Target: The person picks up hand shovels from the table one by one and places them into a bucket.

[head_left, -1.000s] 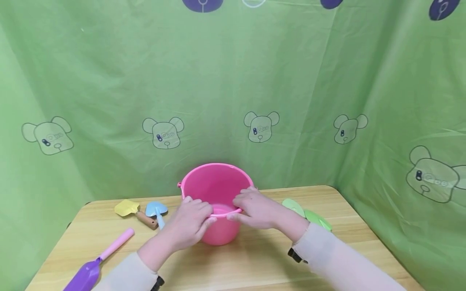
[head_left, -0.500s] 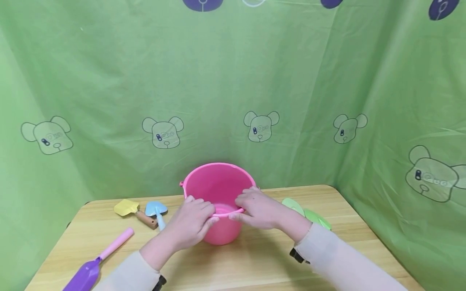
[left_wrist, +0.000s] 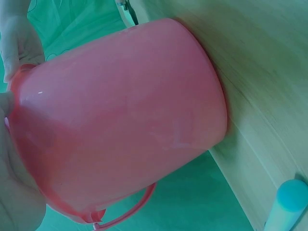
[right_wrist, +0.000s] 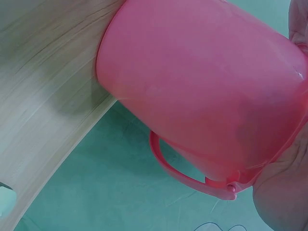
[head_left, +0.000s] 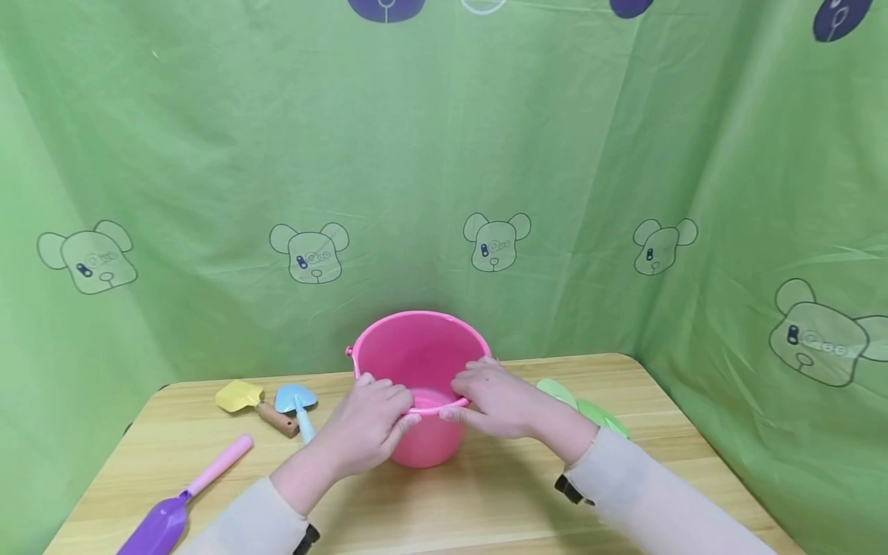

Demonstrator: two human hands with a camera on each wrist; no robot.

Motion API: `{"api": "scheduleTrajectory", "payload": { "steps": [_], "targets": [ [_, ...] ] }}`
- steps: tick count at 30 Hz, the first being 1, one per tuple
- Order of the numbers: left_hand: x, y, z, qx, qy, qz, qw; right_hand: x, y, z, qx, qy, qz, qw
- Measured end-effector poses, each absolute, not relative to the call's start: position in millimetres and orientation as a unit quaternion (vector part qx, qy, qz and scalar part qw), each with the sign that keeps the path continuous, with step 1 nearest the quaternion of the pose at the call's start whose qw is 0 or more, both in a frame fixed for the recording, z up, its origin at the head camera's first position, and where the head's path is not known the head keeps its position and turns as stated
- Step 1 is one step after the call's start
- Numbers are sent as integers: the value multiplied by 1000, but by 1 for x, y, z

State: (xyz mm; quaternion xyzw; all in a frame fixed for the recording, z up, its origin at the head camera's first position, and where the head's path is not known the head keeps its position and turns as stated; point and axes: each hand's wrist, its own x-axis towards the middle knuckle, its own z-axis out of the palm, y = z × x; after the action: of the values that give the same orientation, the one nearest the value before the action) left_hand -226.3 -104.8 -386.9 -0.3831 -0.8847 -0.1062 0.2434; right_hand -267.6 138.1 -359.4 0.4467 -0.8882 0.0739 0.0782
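Note:
A pink bucket (head_left: 425, 447) stands upright on the wooden table near its back edge. My left hand (head_left: 364, 424) grips the near left part of its rim, fingers curled over the inside and thumb outside. On the near right part of the rim, my right hand (head_left: 496, 401) holds on in the same way. Both wrist views show the bucket's outer wall (left_wrist: 130, 110) and its base against the tabletop. Its handle (right_wrist: 187, 180) hangs down on the far side.
To the left lie a yellow shovel (head_left: 239, 395) with a brown handle, a blue shovel (head_left: 296, 398) and a purple scoop (head_left: 159, 524) with a pink handle. Light green items (head_left: 603, 416) lie right of the bucket. A green curtain (head_left: 416, 154) hangs close behind the table (head_left: 444, 516).
The bucket has shifted slightly to the right, with both hands staying on its rim. The shovels and green items keep their places on the table.

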Motion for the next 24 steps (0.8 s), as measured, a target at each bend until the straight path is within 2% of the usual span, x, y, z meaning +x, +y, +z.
{"api": "scheduleTrajectory", "payload": {
  "steps": [17,24],
  "targets": [
    [-226,-103,-386,-382,-888,-100,234,-265,139,-358,442,-891,70,76],
    [-223,-102,-387,-387,-883,-103,245,-260,140,-358,444,-890,74,75]
  ]
}}
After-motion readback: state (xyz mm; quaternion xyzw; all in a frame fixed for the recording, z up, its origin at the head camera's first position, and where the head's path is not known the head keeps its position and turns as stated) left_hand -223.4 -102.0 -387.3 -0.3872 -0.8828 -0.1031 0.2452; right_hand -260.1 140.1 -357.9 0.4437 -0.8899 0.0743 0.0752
